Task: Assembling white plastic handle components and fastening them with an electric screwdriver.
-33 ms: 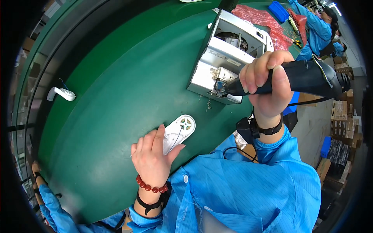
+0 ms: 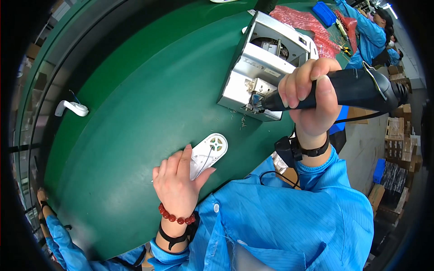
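Observation:
My right hand [image 2: 312, 92] is wrapped round a black electric screwdriver [image 2: 357, 88], held nearly level. Its tip points left, at the front pick-up spot of a metal screw feeder [image 2: 255, 63]; whether the bit touches a screw there is too small to tell. Lower down, my left hand [image 2: 177, 178] lies on a white plastic housing [image 2: 216, 151], thumb and index finger on either side of it. The housing lies flat on the green table mat [image 2: 131, 144], with a round slotted end showing and a thin dark wire across it. My palm and fingers cover its lower end.
Loose screws [image 2: 243, 121] are scattered by the feeder. A white curved part [image 2: 72, 108] with a wire lies at the far left. Behind the feeder are red bubble wrap [image 2: 298, 22] and a blue bin [image 2: 324, 13]. A co-worker [image 2: 373, 38] is at the upper right; another's arm [image 2: 58, 230] shows lower left.

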### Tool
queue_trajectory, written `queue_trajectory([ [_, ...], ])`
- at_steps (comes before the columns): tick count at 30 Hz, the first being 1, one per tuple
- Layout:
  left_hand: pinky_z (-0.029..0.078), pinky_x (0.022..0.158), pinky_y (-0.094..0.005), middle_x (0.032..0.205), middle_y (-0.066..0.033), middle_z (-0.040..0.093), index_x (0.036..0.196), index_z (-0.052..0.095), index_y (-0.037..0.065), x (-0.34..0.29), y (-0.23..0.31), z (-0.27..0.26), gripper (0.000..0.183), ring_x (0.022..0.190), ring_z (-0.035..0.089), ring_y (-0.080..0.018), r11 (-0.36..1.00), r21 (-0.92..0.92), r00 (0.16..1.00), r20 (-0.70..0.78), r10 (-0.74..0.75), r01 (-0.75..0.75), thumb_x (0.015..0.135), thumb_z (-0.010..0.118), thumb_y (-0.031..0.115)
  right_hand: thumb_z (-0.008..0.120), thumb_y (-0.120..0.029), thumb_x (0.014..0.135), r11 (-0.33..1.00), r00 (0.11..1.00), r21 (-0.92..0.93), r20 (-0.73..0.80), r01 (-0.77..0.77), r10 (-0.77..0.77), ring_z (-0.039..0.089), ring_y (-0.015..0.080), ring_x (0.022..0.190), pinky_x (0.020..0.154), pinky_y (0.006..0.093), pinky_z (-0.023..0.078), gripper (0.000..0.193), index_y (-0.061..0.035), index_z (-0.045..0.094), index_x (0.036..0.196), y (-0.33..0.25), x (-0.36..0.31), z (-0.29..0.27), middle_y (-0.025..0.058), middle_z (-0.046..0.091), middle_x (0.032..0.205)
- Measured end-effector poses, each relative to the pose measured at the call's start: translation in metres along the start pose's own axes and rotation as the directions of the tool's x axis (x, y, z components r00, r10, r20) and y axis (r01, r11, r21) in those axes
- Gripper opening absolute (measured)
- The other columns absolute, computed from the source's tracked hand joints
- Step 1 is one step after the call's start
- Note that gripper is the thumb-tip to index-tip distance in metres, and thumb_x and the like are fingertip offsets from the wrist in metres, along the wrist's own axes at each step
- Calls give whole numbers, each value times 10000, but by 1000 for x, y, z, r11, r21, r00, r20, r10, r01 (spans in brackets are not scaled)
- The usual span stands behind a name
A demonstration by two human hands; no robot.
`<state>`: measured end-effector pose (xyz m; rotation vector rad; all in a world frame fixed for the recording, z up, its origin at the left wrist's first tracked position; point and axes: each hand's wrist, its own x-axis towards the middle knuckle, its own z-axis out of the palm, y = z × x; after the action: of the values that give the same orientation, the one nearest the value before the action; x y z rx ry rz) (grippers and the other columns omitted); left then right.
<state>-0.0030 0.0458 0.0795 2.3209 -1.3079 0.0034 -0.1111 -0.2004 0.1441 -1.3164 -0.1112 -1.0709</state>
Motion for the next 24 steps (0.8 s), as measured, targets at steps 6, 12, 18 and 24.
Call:
queue_trajectory([
  [6,420,721,-358,997,-57,656,1124,652,62,-19,-5,1,630,867,612,-227,1000,-14,997,-71,-2,1,586,844,330,540,-57,909,984,986,-61,-23,-166,165,510,158,513,485,300,449,117,-1,443,944,4,-17,25,103,545,638],
  [12,414,721,-350,1003,-57,656,1101,659,46,-10,-22,10,612,866,614,-225,998,-41,991,-122,46,-51,591,830,338,568,-192,938,983,978,124,176,-138,115,476,155,527,520,317,453,222,-47,411,995,22,-37,66,81,489,665],
  [18,377,727,-328,964,-36,630,1123,643,52,-13,-29,10,577,807,580,-194,998,-44,993,-116,34,-40,656,779,364,612,-269,928,958,941,99,242,-267,237,500,156,520,506,317,448,261,-76,443,981,45,-48,106,47,503,688],
  [24,401,683,-344,956,-27,651,1080,660,77,-16,-31,5,586,805,605,-197,998,-61,991,-130,12,-20,574,833,317,581,-84,911,952,934,166,296,-256,199,578,138,591,553,280,501,206,-15,415,1010,54,-51,112,94,560,689],
])
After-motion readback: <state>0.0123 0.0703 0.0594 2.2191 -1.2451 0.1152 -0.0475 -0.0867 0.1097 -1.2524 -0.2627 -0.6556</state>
